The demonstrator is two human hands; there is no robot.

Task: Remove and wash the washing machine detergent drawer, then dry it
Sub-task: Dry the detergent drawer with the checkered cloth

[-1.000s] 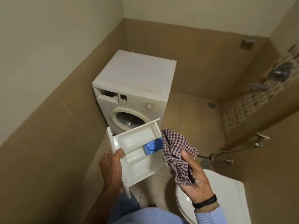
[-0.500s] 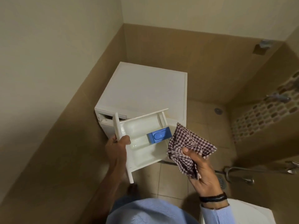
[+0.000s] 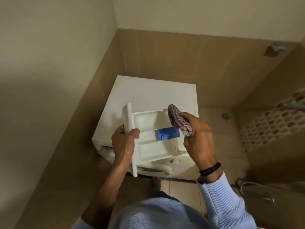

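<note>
- Gripping the white detergent drawer (image 3: 148, 146) with the left hand (image 3: 123, 142) at the centre of the frame, thumb curled over the inner face of the front panel (image 3: 127, 118), fingers wrapped behind it.
- Held clear of the washing machine (image 3: 153, 93), above its white top and front edge, open side turned up toward the camera, front panel at the left, long axis running left to right.
- Divided lengthwise into three compartments; fitted with a blue insert (image 3: 167, 134) in the middle one, toward the right end.
- Clutching a bunched checked cloth (image 3: 179, 121) in the right hand (image 3: 196, 139), right of centre, with the wad pressed against the drawer's right end at the upper compartment.
- Banded at the right wrist with a black wristband (image 3: 210, 168); covered below that by a pale blue ribbed sleeve (image 3: 219, 200), lower right.
- Showing what is probably the open drawer slot (image 3: 105, 148) at the machine's left front corner, just beside the left wrist; too dark and too hidden to confirm.
- Bordered at the right edge by a mosaic tile band (image 3: 270, 123); marked by a round floor drain (image 3: 225, 116) to the right of the machine; crossed at lower right by a metal hose (image 3: 254, 187).
</note>
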